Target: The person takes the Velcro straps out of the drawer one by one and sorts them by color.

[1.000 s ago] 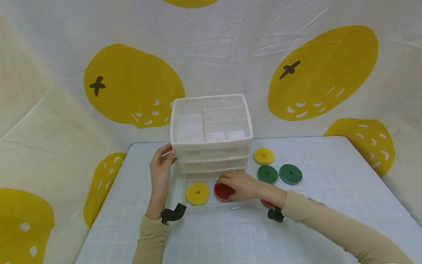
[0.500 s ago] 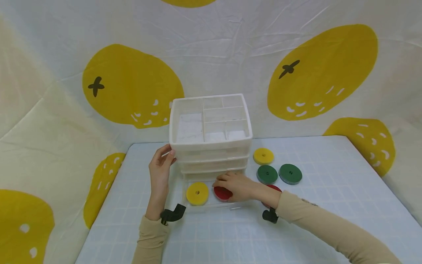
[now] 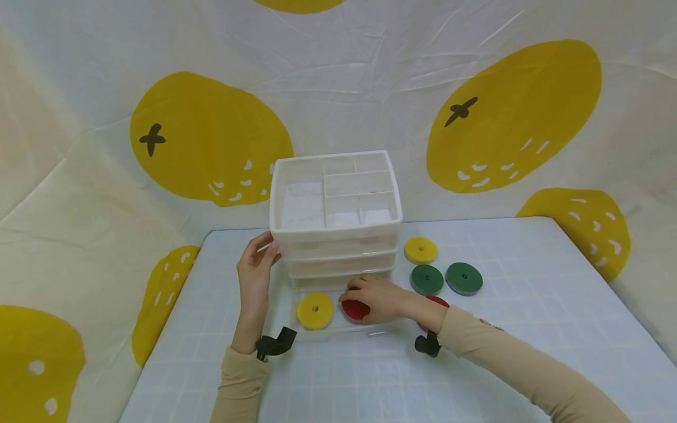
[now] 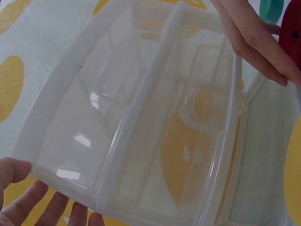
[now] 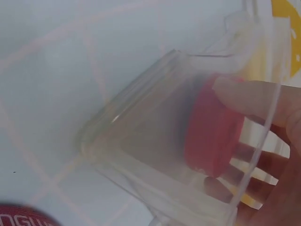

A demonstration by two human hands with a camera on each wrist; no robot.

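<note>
A white plastic drawer unit (image 3: 338, 235) stands at the back of the table, its clear bottom drawer (image 3: 330, 336) pulled out. My left hand (image 3: 255, 271) holds the unit's left front corner, thumb at the front and fingers along the side. Inside the drawer, my right hand (image 3: 383, 298) grips a red disc (image 3: 354, 311); thumb and fingers sit on opposite sides of it in the right wrist view. The disc appears tilted there, seen through the clear drawer wall. Left of it in the drawer lies a yellow disc (image 3: 315, 310) with a small centre hole.
Right of the unit lie another yellow disc (image 3: 421, 250) and two green discs, one nearer the unit (image 3: 426, 279) and one farther right (image 3: 463, 278). A second red disc (image 3: 438, 301) is partly hidden under my right wrist. A fruit-patterned cloth (image 3: 338, 76) hangs behind.
My right hand and forearm have shifted slightly left, with the fingers still at the red disc. The left hand keeps its place on the unit.
</note>
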